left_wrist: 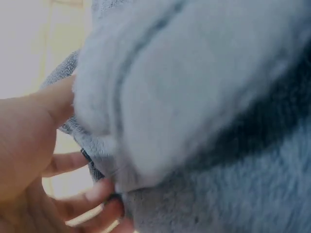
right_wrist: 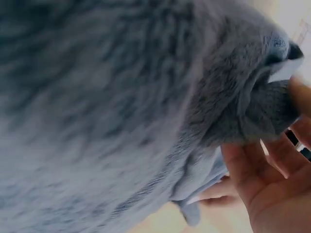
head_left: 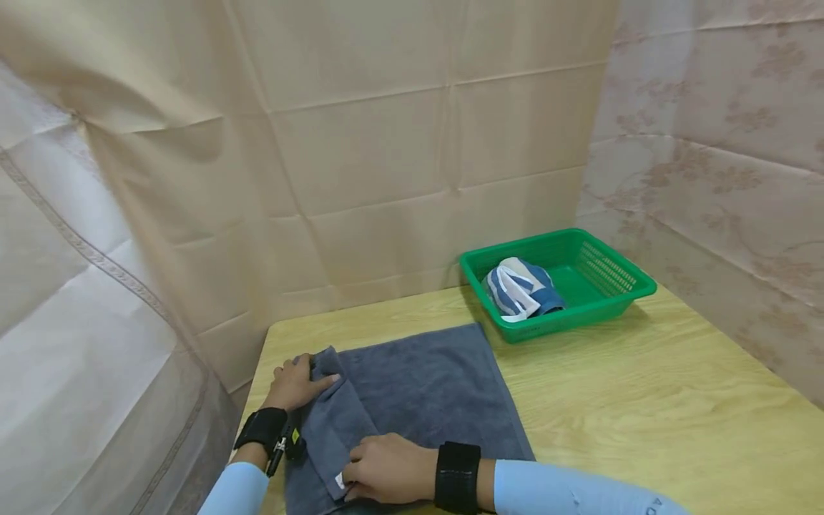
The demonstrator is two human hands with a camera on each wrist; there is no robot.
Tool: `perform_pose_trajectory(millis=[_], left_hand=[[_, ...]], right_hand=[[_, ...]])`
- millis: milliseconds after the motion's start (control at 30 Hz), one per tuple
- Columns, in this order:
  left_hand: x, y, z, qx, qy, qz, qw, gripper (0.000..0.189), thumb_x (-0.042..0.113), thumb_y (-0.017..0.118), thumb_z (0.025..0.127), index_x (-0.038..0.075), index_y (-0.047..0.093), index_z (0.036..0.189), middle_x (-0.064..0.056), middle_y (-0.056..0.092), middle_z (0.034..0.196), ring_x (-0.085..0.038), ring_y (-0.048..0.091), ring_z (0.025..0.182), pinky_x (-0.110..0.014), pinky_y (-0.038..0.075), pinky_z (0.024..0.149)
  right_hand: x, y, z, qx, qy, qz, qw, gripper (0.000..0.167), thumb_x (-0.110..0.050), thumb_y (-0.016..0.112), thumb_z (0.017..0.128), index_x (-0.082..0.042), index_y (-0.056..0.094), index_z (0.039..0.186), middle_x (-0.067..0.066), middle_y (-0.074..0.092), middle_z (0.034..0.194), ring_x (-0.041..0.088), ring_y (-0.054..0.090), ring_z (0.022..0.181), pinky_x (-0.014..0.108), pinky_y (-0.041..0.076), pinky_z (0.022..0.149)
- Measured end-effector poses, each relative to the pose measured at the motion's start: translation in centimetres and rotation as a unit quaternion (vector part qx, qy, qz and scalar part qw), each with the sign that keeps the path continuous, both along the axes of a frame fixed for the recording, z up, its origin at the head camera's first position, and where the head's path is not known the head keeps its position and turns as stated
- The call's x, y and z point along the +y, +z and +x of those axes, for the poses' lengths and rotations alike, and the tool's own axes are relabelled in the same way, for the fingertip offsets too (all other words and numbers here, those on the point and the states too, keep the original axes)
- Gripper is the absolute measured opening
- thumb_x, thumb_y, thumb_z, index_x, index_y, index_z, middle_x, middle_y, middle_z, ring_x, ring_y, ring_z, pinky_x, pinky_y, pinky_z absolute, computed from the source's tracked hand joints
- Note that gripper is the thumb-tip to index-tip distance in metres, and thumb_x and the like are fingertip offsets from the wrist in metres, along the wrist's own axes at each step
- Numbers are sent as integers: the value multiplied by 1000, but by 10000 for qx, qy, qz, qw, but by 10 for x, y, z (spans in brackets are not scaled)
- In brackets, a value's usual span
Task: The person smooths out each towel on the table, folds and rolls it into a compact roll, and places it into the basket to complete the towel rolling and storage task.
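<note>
A dark grey towel (head_left: pixel 431 386) lies spread on the wooden table, its left side turned over into a narrow flap (head_left: pixel 344 422). My left hand (head_left: pixel 297 385) grips the far end of this flap, thumb on top and fingers at the outer edge. In the left wrist view, the towel (left_wrist: pixel 160 97) fills most of the picture beside the thumb and spread fingers. Near the front, my right hand (head_left: pixel 393 468) pinches the flap's other end, next to a small white tag (head_left: pixel 340 481). The right wrist view shows bunched towel (right_wrist: pixel 252 107) between thumb and fingers.
Beyond the towel's far right corner stands a green plastic basket (head_left: pixel 579 315) with a blue and white striped cloth (head_left: pixel 524 286) bundled inside. Bare wooden tabletop (head_left: pixel 631 408) extends to the right. Beige curtain cloth (head_left: pixel 386 164) hangs behind the table.
</note>
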State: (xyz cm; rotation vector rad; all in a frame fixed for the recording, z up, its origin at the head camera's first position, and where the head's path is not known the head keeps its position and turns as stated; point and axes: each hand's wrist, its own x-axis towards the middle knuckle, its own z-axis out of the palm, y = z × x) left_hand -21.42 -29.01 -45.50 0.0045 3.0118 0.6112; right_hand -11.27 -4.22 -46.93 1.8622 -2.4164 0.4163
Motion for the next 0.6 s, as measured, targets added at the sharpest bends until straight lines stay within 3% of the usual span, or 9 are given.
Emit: perform_pose_trajectory(millis=[100, 167, 267, 333, 367, 433, 500, 567, 600], left_hand=[[1, -1, 1, 116, 92, -56, 9999, 65, 47, 77, 92, -3, 54, 127, -38, 47, 119, -61, 43, 114, -71, 41, 84], [1, -1, -3, 277, 27, -26, 9996, 50, 39, 79, 91, 2, 54, 113, -29, 51, 105, -53, 49, 101, -63, 44, 76], [1, 2, -14, 561, -31, 277, 9980, 36, 24, 79, 92, 4, 50, 104, -17, 53, 90, -37, 54, 82, -47, 44, 65], [4, 10, -21, 785, -8, 739, 9942, 29, 16, 74, 95, 5, 49, 104, -11, 56, 86, -26, 55, 74, -37, 42, 60], [7, 15, -24, 877, 21, 1052, 9906, 25, 14, 71, 97, 5, 50, 108, -10, 56, 83, -23, 54, 69, -34, 42, 57], [18, 29, -29, 929, 158, 1883, 9776, 25, 15, 65, 101, 6, 51, 120, -11, 59, 85, -22, 56, 68, -34, 45, 56], [30, 42, -33, 1020, 242, 2699, 9572, 30, 18, 62, 104, 8, 51, 129, -7, 60, 88, -17, 54, 68, -32, 45, 57], [43, 53, -36, 1121, 249, 3442, 9318, 32, 22, 63, 105, 10, 53, 133, -4, 56, 89, -15, 50, 66, -30, 44, 58], [49, 56, -38, 1156, 204, 3734, 9202, 32, 24, 64, 105, 11, 56, 133, -3, 57, 93, -13, 50, 69, -29, 44, 60]], right_hand=[[9, 7, -5, -787, -335, -267, 9960, 9, -23, 61, 106, -20, 67, 100, -14, 56, 75, -10, 44, 59, 6, 37, 57], [17, 12, -8, -1393, -608, -585, 9866, 13, -14, 57, 105, -17, 59, 92, -13, 45, 66, -7, 35, 50, 9, 32, 51], [32, 23, -10, -2386, -987, -1027, 9606, 19, -9, 55, 99, -16, 48, 83, -10, 33, 60, -2, 28, 43, 15, 28, 45], [45, 32, -11, -2828, -1244, -1262, 9427, 24, -8, 57, 97, -17, 43, 79, -10, 29, 59, 0, 26, 42, 16, 28, 46], [53, 38, -11, -3084, -1334, -1371, 9318, 27, -7, 57, 96, -17, 40, 77, -10, 30, 59, -1, 32, 42, 15, 33, 47], [73, 49, -12, -3552, -1471, -1527, 9104, 33, -3, 57, 97, -15, 37, 74, -7, 32, 59, 1, 47, 45, 16, 44, 51], [95, 56, -14, -3795, -1582, -1567, 8980, 36, -1, 57, 97, -15, 36, 71, -5, 34, 59, 6, 58, 51, 20, 52, 56], [118, 62, -17, -3821, -1680, -1399, 8979, 37, -1, 57, 97, -14, 36, 69, -6, 36, 59, 7, 60, 54, 21, 52, 59], [129, 63, -19, -3686, -1761, -1265, 9039, 38, -2, 58, 96, -16, 36, 68, -8, 35, 59, 4, 54, 51, 19, 47, 57]])
